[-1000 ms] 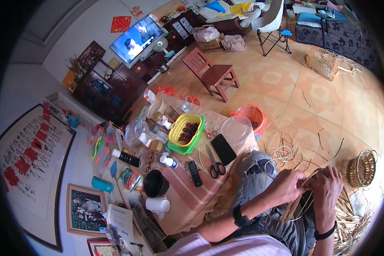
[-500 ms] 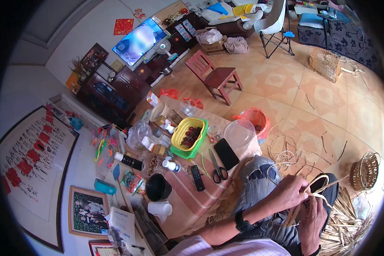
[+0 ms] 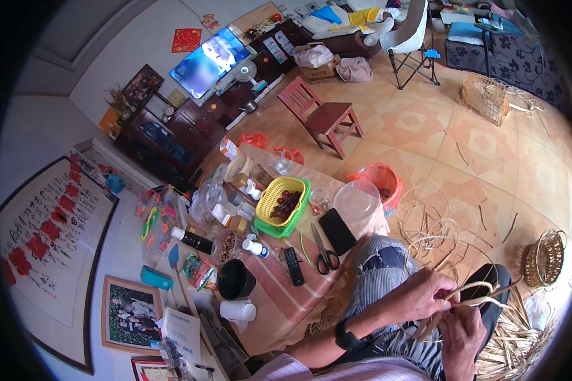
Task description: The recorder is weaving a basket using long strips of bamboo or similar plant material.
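Note:
My left hand (image 3: 435, 292), a dark band on its wrist, pinches pale woven strips (image 3: 482, 286) over my lap at lower right. Just below and to the right, my right hand (image 3: 463, 336) has its fingers curled on the same strips, close beside the left fingertips. Thin cane loops rise from the work above my knee (image 3: 378, 279), and one strip bends out rightward. Part of the piece is hidden behind my fingers. A heap of dry strips (image 3: 515, 343) lies to the right of my legs.
A cloth-covered table (image 3: 276, 298) at left bears scissors (image 3: 325, 254), a black phone (image 3: 337, 230), baskets (image 3: 279, 200) and several containers. An orange-lined bin (image 3: 384, 181), small woven basket (image 3: 543, 257), wooden chair (image 3: 324, 117), folding chair (image 3: 407, 35) and wire-like cage (image 3: 486, 98) stand on the floor.
Both hands have moved down, the right one most, from above the loop to below the left fingertips. A bent strip now sticks out to the right. The view has shifted slightly.

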`<action>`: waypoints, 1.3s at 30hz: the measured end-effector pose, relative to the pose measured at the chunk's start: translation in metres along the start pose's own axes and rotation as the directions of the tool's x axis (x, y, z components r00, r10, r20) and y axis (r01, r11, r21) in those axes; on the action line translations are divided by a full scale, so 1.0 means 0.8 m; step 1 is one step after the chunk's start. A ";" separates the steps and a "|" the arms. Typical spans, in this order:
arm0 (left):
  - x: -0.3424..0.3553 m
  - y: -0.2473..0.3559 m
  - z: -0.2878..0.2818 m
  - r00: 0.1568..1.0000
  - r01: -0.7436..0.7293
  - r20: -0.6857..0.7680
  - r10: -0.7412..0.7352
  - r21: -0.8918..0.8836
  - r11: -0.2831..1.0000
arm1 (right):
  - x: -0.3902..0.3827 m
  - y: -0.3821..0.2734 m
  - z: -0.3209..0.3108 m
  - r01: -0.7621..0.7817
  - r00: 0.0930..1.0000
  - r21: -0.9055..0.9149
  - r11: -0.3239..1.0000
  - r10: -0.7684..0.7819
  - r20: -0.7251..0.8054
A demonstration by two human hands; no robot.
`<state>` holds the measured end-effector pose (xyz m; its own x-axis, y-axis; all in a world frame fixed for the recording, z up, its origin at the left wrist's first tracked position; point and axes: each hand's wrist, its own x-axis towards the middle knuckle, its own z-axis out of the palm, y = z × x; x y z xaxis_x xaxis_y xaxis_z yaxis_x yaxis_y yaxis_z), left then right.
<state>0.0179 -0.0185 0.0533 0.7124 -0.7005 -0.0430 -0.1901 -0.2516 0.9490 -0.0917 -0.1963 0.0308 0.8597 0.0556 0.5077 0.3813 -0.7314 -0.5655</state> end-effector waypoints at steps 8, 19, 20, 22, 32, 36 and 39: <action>0.025 -0.048 0.017 0.979 0.163 -0.094 -0.179 -0.152 0.975 | 0.008 0.047 0.027 -0.579 0.805 0.309 0.755 0.470 0.361; 0.045 -0.041 0.007 0.964 0.262 -0.033 -0.265 -0.089 0.961 | -0.046 0.085 -0.063 -0.601 0.797 0.573 0.558 0.359 0.486; 0.043 -0.039 0.011 0.959 0.267 -0.064 -0.276 -0.116 0.957 | -0.070 0.102 -0.083 -0.749 0.662 0.552 0.366 0.404 0.631; 0.045 -0.038 0.013 0.968 0.234 -0.063 -0.242 -0.111 0.966 | -0.123 0.141 -0.097 -0.660 0.743 0.599 0.453 0.510 0.434; 0.054 -0.028 0.009 0.951 0.305 -0.019 -0.309 -0.116 0.945 | -0.594 0.283 -0.059 -0.989 -0.146 0.021 -0.145 0.985 -0.087; 0.053 -0.027 0.007 0.944 0.326 -0.026 -0.329 -0.088 0.941 | -0.734 0.285 -0.047 -0.889 -0.338 -0.216 -0.405 0.896 -0.289; 0.049 -0.032 0.001 0.938 0.339 -0.040 -0.345 -0.107 0.935 | -0.798 0.301 -0.041 -0.873 -0.327 -0.168 -0.457 0.805 -0.495</action>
<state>0.0503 -0.0401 0.0269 0.7607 -0.5434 -0.3550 0.1363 -0.4010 0.9059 -0.5602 -0.4300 -0.4084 -0.1420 -0.9435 -0.2995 -0.9822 0.1718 -0.0755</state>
